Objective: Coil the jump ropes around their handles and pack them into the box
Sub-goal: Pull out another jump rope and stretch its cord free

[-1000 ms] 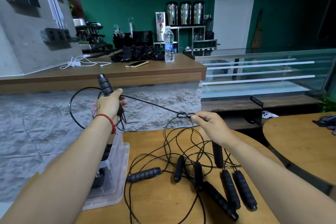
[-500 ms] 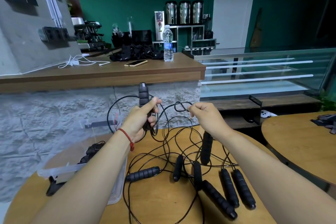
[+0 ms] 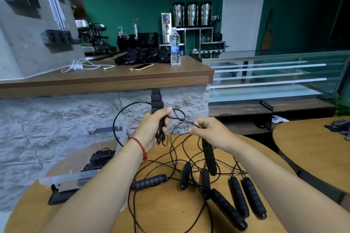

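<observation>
My left hand (image 3: pixel 154 126) grips an upright black foam handle (image 3: pixel 156 101) with turns of thin black rope wound below the fingers. My right hand (image 3: pixel 207 128) pinches the same rope (image 3: pixel 182 119) just right of the left hand; the rope's other handle (image 3: pixel 209 156) hangs under my right wrist. Several more black handles (image 3: pixel 237 196) and tangled rope lie on the round wooden table (image 3: pixel 168 212). A clear plastic box (image 3: pixel 75 168) stands at the left with coiled ropes (image 3: pixel 101 158) inside.
A wooden counter (image 3: pixel 106 79) on a white stone wall runs behind the table, with a phone (image 3: pixel 141 66), a water bottle (image 3: pixel 174 46) and a white cable. A second wooden table (image 3: pixel 318 153) stands at the right. The box's black lid (image 3: pixel 58 197) lies under its front.
My left hand has carried the handle from the far left toward the middle, close to my right hand. The rope span between the hands has shortened to a small loop.
</observation>
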`<state>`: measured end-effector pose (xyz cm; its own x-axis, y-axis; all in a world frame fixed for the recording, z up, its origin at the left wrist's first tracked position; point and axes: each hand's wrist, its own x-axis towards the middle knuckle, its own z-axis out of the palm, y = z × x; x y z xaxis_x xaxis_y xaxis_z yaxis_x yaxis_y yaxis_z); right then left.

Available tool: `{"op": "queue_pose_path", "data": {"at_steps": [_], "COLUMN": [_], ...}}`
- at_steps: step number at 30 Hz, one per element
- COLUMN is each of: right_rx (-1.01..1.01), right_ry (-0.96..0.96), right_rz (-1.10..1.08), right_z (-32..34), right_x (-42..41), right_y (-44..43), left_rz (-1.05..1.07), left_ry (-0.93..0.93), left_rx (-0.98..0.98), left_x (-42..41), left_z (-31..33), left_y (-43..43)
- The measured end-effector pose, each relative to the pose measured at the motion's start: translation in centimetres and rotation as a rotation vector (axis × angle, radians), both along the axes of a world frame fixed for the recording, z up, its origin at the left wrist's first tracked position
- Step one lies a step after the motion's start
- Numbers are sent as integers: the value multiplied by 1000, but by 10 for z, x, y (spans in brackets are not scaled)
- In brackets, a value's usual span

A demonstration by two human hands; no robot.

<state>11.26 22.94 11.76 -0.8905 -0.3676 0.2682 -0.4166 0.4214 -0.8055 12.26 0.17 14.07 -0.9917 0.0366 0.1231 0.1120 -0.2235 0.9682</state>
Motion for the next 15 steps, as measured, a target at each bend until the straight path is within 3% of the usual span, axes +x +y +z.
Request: {"op": "queue_pose_path", "data": {"at_steps": [3, 8, 11, 15], "right_rx": [41, -70, -139, -203], "right_ry": [-43, -136, -68, -39], "right_rz": [25, 104, 10, 23], "right_z": [-11, -21, -17, -9], "right_x": [-5, 6, 4, -3], "right_y": [15, 21, 19, 15], "left_rz": [-45, -68, -47, 134], "left_ry": [5, 40, 55, 27], "left_rx": [149, 240, 211, 102], "left_x": [-3, -5, -7, -10], "left_z": [1, -4, -7, -13], "left_y": [-11, -21, -23, -20]}}
